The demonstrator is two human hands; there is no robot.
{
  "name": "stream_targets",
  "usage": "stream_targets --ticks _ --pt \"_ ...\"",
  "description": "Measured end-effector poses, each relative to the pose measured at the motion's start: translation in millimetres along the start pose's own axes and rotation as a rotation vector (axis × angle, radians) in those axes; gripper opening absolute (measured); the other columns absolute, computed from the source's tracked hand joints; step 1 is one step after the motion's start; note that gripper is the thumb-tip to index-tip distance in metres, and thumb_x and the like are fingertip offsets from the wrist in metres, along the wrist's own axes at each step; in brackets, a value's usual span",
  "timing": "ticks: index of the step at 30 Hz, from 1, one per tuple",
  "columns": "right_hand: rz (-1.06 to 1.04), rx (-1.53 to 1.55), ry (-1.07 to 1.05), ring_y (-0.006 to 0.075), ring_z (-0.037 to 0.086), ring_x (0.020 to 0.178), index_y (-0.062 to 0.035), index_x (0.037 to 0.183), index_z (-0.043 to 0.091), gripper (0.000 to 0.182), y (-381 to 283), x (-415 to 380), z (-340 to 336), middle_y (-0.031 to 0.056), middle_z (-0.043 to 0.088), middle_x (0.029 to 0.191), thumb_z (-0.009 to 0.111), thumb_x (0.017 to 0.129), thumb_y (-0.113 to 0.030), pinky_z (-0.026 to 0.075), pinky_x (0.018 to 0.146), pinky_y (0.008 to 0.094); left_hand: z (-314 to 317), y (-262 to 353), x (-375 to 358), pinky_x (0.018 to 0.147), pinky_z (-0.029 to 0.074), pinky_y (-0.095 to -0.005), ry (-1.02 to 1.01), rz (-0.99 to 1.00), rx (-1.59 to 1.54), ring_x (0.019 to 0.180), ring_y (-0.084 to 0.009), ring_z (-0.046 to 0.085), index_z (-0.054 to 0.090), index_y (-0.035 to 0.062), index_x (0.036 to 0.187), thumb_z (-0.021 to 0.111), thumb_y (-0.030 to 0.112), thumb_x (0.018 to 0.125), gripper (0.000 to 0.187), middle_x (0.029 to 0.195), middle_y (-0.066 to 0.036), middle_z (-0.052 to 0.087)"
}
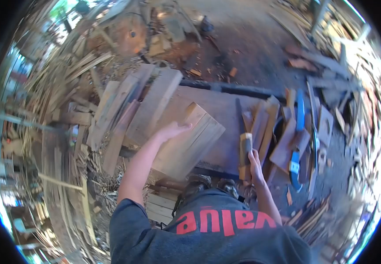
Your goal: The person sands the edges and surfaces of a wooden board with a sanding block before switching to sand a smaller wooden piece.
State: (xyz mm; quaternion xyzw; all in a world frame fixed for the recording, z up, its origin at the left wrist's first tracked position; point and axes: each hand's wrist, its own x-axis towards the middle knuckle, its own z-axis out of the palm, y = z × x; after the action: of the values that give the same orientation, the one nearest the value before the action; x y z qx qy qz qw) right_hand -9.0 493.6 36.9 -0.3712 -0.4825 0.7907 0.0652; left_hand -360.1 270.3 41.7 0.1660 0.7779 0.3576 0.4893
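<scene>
My left hand [176,129] is closed at the left edge of a wide, pale wooden board [195,143]. The board lies at a slant in front of my legs, over a flat brown work surface [219,105]. On the other side, my right hand [255,166] is wrapped round a short wooden block [246,147] with a pale upper end and a darker side. Part of that block is hidden by my fingers, and its exact kind cannot be made out. Just beyond it lean several narrow wooden pieces [267,121].
Several planks [157,101] lie at the left of the work surface. To the right are a saw with a blue handle [294,169] and more cut wood [325,125]. Offcuts [195,71] are scattered on the dirt floor, and stacked wood strips [63,88] stand at far left.
</scene>
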Motion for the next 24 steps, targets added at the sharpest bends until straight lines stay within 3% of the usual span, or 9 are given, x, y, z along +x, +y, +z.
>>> stream_targets --ticks 3,5,9,12,15,17,19,21,24 --pt "0.015 0.021 0.015 0.0162 0.061 0.084 -0.0127 0.136 0.045 0.041 11.6 -2.8 -1.8 0.006 0.056 0.101 0.043 0.108 -0.042 0.054 0.069 0.0326 6.0 31.5 15.2 0.102 0.047 -0.0393 -0.188 -0.103 0.254 0.118 -0.0267 0.063 0.067 -0.002 0.126 0.07 0.077 0.076 0.093 0.123 -0.02 0.07" --pt "0.018 0.027 0.05 0.0163 0.061 0.083 -0.0124 0.137 0.045 0.042 19.6 -6.8 -2.0 0.0061 0.056 0.101 0.041 0.108 -0.043 0.054 0.071 0.0334 11.9 25.0 40.4 0.095 0.051 -0.0425 -0.026 0.063 0.427 0.11 -0.0321 0.068 0.07 -0.0051 0.118 0.066 0.08 0.077 0.094 0.111 -0.021 0.073" --pt "-0.036 -0.12 0.096 0.0159 0.059 0.082 -0.0099 0.142 0.042 0.046 47.2 -3.1 -2.0 0.0081 0.056 0.101 0.041 0.109 -0.042 0.053 0.071 0.0327 28.3 18.0 73.2 0.098 0.05 -0.0455 0.146 0.023 0.601 0.112 -0.0373 0.068 0.069 -0.0015 0.123 0.058 0.076 0.084 0.088 0.118 -0.023 0.071" --pt "0.001 -0.17 0.104 0.0211 0.054 0.111 -0.0031 0.142 0.043 0.049 53.6 -0.2 3.8 0.0128 0.056 0.123 0.045 0.108 -0.038 0.042 0.099 0.0327 39.7 32.6 63.7 0.096 0.051 -0.0486 0.2 -0.022 0.656 0.112 -0.0408 0.066 0.072 0.0047 0.116 0.049 0.081 0.085 0.086 0.116 -0.024 0.071" --pt "-0.055 -0.315 0.133 0.0228 0.054 0.115 -0.0041 0.143 0.043 0.05 53.9 6.3 12.1 0.0154 0.058 0.123 0.047 0.107 -0.039 0.041 0.101 0.0344 51.6 26.5 65.4 0.095 0.05 -0.0509 0.265 -0.006 0.694 0.11 -0.039 0.067 0.074 0.0099 0.108 0.039 0.087 0.086 0.088 0.11 -0.02 0.073" --pt "-0.042 -0.308 0.117 0.026 0.056 0.117 -0.0055 0.145 0.042 0.054 64.2 16.8 10.8 0.0189 0.06 0.124 0.048 0.106 -0.042 0.041 0.103 0.0363 69.5 15.3 69.6 0.094 0.048 -0.0537 0.386 0.205 0.722 0.103 -0.0382 0.069 0.073 0.0092 0.111 0.04 0.075 0.094 0.076 0.105 -0.018 0.074" --pt "-0.098 -0.432 0.177 0.0299 0.059 0.114 -0.007 0.146 0.041 0.058 58.6 24.2 14.8 0.0206 0.062 0.123 0.048 0.105 -0.047 0.043 0.102 0.0384 99.0 13.8 63.8 0.1 0.04 -0.0552 0.414 0.189 0.728 0.111 -0.035 0.064 0.07 0.0122 0.117 0.044 0.06 0.1 0.057 0.108 -0.014 0.072" --pt "-0.094 -0.493 0.167 0.0339 0.061 0.113 -0.0102 0.148 0.04 0.06 40.0 25.5 21.4 0.0223 0.063 0.124 0.047 0.104 -0.05 0.046 0.1 0.0413 127.7 -1.0 71.4 0.106 0.032 -0.0555 0.856 0.519 0.738 0.123 -0.0329 0.054 0.068 0.0142 0.118 0.05 0.052 0.1 0.045 0.115 -0.011 0.068" --pt "-0.048 -0.559 0.194 0.0362 0.065 0.108 -0.0138 0.149 0.038 0.058 25.6 31.4 31.5 0.0233 0.066 0.117 0.046 0.104 -0.049 0.049 0.093 0.0449 148.7 0.6 78.3 0.107 0.027 -0.056 1.102 0.503 0.812 0.124 -0.0318 0.048 0.066 0.0146 0.11 0.053 0.049 0.099 0.038 0.112 -0.01 0.064"
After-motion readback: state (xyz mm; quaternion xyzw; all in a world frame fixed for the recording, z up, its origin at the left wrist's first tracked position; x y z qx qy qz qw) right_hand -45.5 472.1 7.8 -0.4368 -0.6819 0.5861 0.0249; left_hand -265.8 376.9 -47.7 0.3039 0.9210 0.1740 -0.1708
